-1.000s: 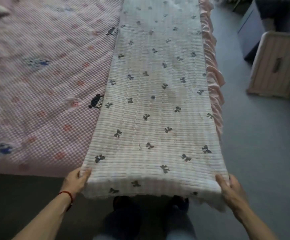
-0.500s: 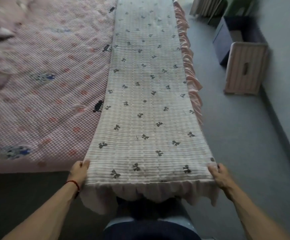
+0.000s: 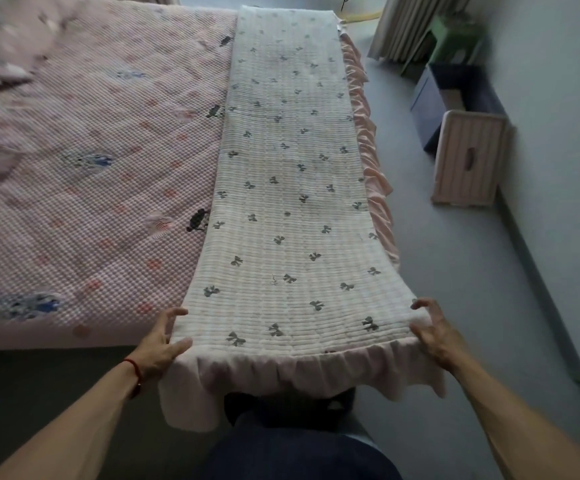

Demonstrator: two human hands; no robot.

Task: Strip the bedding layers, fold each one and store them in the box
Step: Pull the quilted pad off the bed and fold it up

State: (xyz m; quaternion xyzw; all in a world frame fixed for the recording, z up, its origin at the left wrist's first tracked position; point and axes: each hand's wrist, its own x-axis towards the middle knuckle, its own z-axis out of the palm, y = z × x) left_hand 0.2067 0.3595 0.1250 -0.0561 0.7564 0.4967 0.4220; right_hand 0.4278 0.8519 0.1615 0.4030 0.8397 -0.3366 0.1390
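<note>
Person, seen from the head-worn camera. Both forearms are bare, with no sleeves in view. The left hand has a thin red cord bracelet around its wrist; the right hand wears nothing. Dark blue trousers cover the legs, and dark footwear shows below, its details unclear.

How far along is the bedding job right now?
Early. Done: the white bow-print quilt lies folded into a long strip. In hand: left hand and right hand at its near corners. Left: more folds, the pink quilt on the bed, boxing everything.
</note>
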